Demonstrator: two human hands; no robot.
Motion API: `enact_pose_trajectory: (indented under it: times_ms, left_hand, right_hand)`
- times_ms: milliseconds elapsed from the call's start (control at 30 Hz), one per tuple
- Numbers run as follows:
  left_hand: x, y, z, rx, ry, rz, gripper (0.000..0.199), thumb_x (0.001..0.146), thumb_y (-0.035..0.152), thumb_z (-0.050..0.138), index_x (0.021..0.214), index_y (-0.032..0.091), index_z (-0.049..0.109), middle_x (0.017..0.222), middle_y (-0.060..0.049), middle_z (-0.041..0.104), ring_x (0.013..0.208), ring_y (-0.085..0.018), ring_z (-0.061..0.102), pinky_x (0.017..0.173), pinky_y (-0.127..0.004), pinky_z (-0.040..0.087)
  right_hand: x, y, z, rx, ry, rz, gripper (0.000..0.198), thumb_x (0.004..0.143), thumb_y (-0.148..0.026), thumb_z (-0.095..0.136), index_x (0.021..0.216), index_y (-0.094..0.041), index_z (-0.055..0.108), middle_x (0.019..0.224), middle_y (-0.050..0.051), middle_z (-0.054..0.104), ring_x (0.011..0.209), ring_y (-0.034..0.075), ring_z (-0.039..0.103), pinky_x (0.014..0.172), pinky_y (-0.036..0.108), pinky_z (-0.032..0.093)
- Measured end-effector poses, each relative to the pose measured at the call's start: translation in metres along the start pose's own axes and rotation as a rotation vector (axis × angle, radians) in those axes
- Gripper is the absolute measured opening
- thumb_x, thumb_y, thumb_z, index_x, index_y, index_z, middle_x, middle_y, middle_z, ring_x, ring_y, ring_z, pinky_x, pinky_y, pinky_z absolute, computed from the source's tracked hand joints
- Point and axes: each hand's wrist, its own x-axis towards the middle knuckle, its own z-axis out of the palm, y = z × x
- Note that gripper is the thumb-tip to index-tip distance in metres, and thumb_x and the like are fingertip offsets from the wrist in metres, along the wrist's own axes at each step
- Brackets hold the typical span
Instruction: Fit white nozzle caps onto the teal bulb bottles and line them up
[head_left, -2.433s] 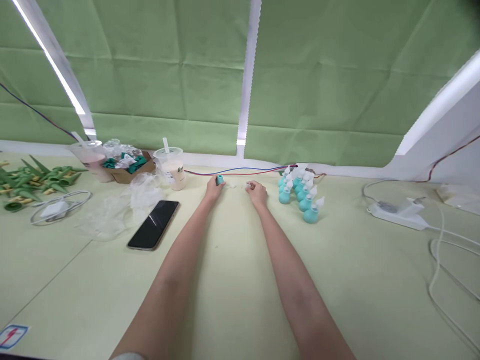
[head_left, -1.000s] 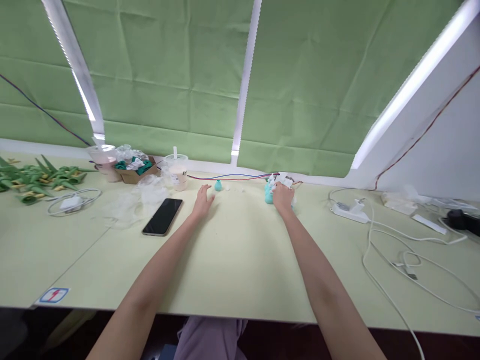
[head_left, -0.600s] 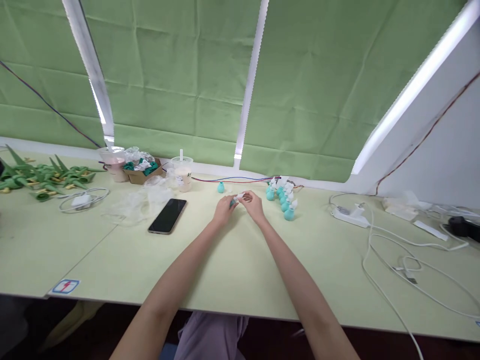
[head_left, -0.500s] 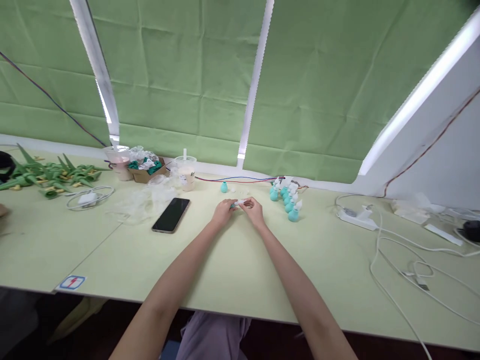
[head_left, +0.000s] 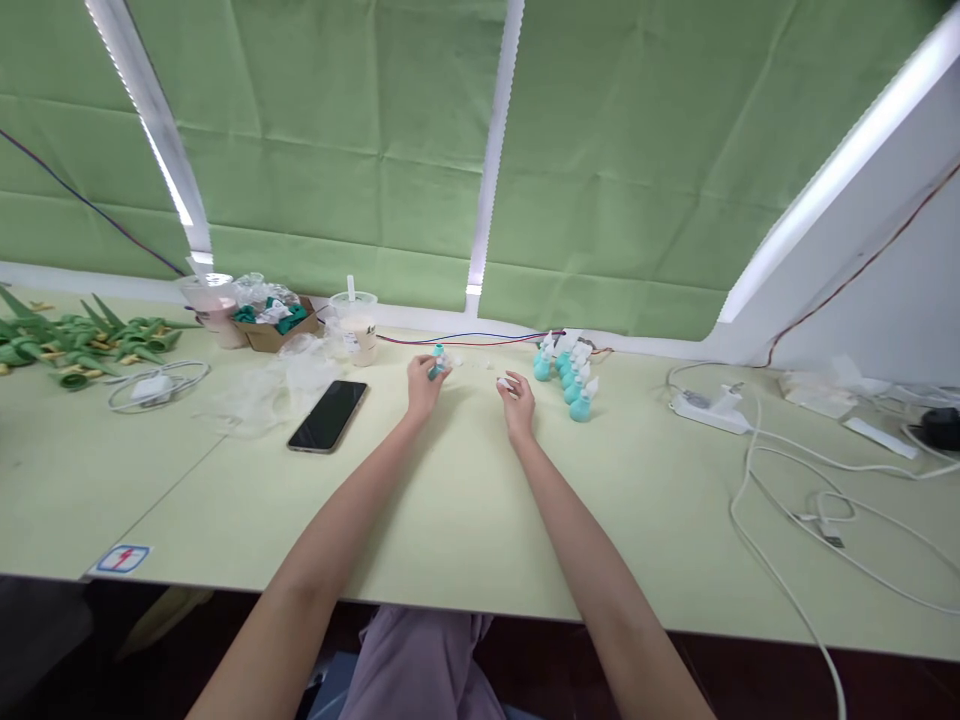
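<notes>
Now, left hand (head_left: 423, 386): you're gripping a smooth turquoise bottle (head_left: 434, 372).
Right hand (head_left: 518, 402), one o'clock: you're pinching a white piece (head_left: 503, 383).

On pale yellow-green desk (head_left: 465, 520): at left, green pointed pieces (head_left: 73, 380), brown cardboard box (head_left: 270, 341), crumpled clear plastic film (head_left: 300, 372), black rectangular phone (head_left: 328, 416); at right, white-tipped teal bulb-shaped pieces (head_left: 580, 410), white oblong power strip (head_left: 709, 413).

Left fingers (head_left: 417, 372) partly hide a teal bottle (head_left: 434, 371).
</notes>
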Motion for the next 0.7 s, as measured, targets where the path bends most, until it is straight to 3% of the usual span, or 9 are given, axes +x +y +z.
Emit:
enact_pose_trajectory:
  times_ms: [33, 233, 433, 700]
  left_hand:
    - [0.009, -0.004, 0.0, 0.012, 0.045, -0.037, 0.022, 0.074, 0.029, 0.067, 0.093, 0.018, 0.07, 0.107, -0.01, 0.061, 0.105, -0.024, 0.052, 0.096, -0.036, 0.041]
    - [0.053, -0.029, 0.008, -0.153, -0.043, -0.241, 0.027, 0.069, 0.029, 0.067, 0.093, 0.015, 0.07, 0.087, -0.003, 0.067, 0.079, -0.016, 0.057, 0.078, -0.028, 0.046]
    - [0.062, -0.053, 0.02, -0.159, -0.014, -0.26, 0.029, 0.063, 0.024, 0.073, 0.09, 0.013, 0.069, 0.086, -0.005, 0.068, 0.074, -0.015, 0.057, 0.074, -0.028, 0.047]
    - [0.076, -0.066, 0.019, -0.181, 0.041, -0.253, 0.03, 0.065, 0.029, 0.071, 0.092, 0.015, 0.067, 0.086, -0.004, 0.066, 0.076, -0.014, 0.058, 0.077, -0.027, 0.048]
  right_hand:
    - [0.001, 0.001, 0.0, -0.015, -0.024, 0.011, 0.031, 0.072, -0.034, 0.057, 0.099, -0.018, 0.06, 0.102, 0.009, 0.069, 0.091, 0.018, 0.064, 0.082, 0.031, 0.051]
    - [-0.001, 0.002, 0.009, 0.012, -0.155, 0.002, 0.017, 0.071, -0.029, 0.056, 0.084, -0.02, 0.061, 0.094, 0.006, 0.069, 0.086, 0.017, 0.063, 0.078, 0.029, 0.051]
    - [-0.001, 0.003, 0.011, 0.122, -0.149, 0.024, 0.017, 0.073, -0.031, 0.057, 0.085, -0.022, 0.048, 0.09, 0.004, 0.067, 0.073, 0.015, 0.063, 0.072, 0.027, 0.05]
    - [0.002, 0.004, 0.01, 0.097, -0.14, -0.007, 0.017, 0.072, -0.03, 0.059, 0.086, -0.021, 0.058, 0.091, 0.004, 0.07, 0.082, 0.017, 0.063, 0.076, 0.028, 0.049]
